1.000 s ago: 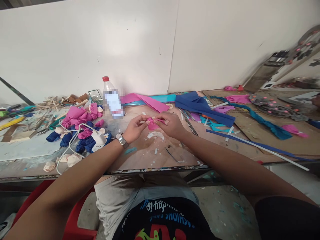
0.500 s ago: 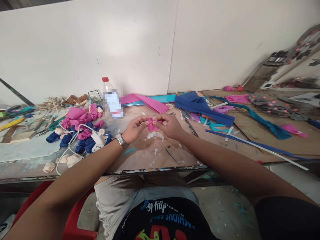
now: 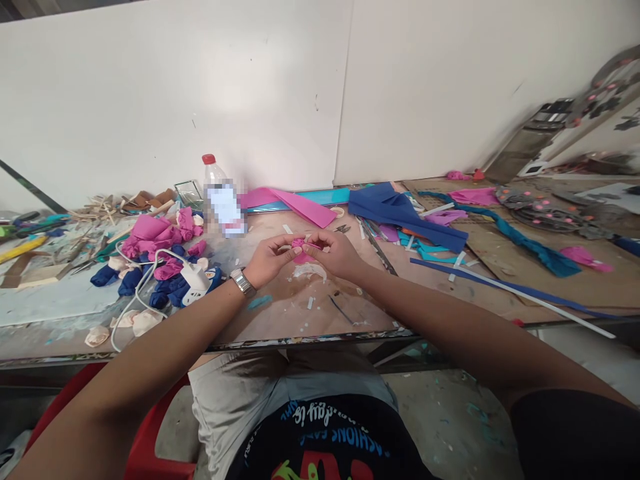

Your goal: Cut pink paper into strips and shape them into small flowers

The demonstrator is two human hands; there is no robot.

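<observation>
Between my two hands, over the middle of the worktable [image 3: 280, 320], is a small gathered piece of pink crepe paper or cloth [image 3: 300, 257]; which material, I cannot tell. My left hand [image 3: 270, 259] pinches its left side with thumb and fingers. From the other side my right hand [image 3: 337, 255] grips it, and the two thumbs nearly meet in front. The fingers hide much of the piece. Just below it, a whitish smear [image 3: 310, 272] marks the tabletop.
Pink and dark blue bundles [image 3: 150, 233] lie at left beside a white power adapter [image 3: 197, 283] with its cable. Behind stand a red-capped bottle [image 3: 209, 163] and a lit phone [image 3: 225, 208]. Blue strips [image 3: 400, 213], a white stick [image 3: 540, 303] and a teal twisted strip [image 3: 540, 247] lie right.
My thumbs have come closer together over the pink piece, and my right fingers have shifted slightly. Less of the piece shows above the thumbs. The surroundings look the same.
</observation>
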